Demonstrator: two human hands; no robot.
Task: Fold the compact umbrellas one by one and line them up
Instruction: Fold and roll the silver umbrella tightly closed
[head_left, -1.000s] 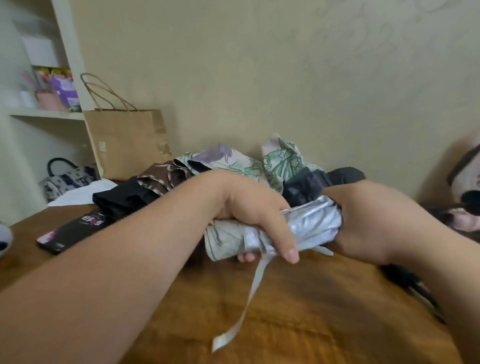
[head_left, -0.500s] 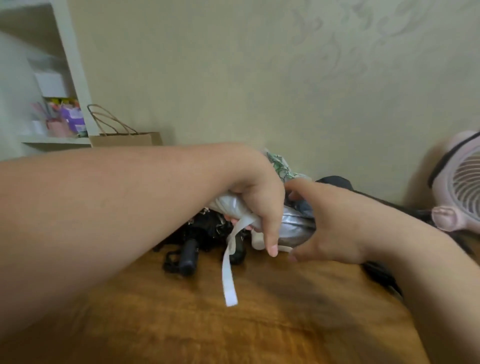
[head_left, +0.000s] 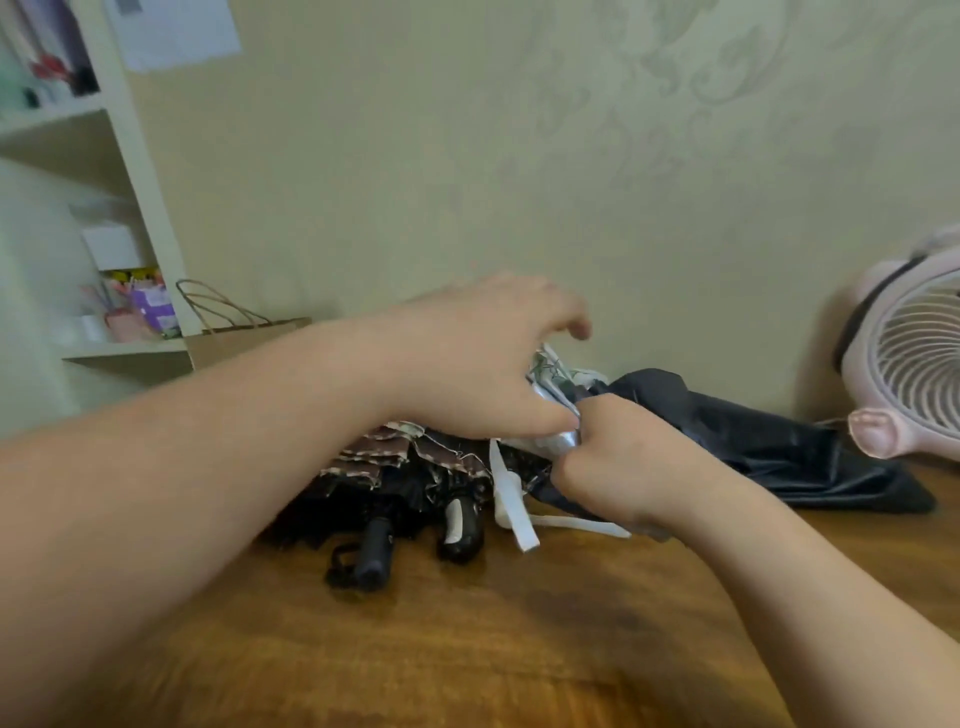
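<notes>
A: Item 1?
B: Silver umbrella (head_left: 556, 441), rolled, floral side showing at far end. Held off the table (head_left: 467, 649), at 12 o'clock from its middle, over the folded ones. Touching them or not: cannot tell.
A: Hands?
B: Right hand (head_left: 623, 462): curled tight round the roll's near end. Left hand (head_left: 483, 364): palm over the roll, thumb pressed along it. Fingers raised & blurred, so cannot tell whether closed on it.
A: Strap?
B: Strap (head_left: 511, 499): unfastened, dangling toward 6 o'clock, tip near the table.
A: Neighbours?
B: Black umbrella (head_left: 374, 551) & frilled brown umbrella (head_left: 395, 452), folded, side by side at 9 o'clock of the right hand. Dark umbrella (head_left: 753, 441), unfolded, at 3 o'clock. Fan (head_left: 914, 364) beyond it.
A: Risks?
B: Prob. (1) unrolling of the canopy w/ any slackening before wrapping the strap. (2) Snagging the strap under the right hand or on a neighbour's handle. (3) Knocking the folded pair askew on setting down, given little room btwn them & the dark one.
</notes>
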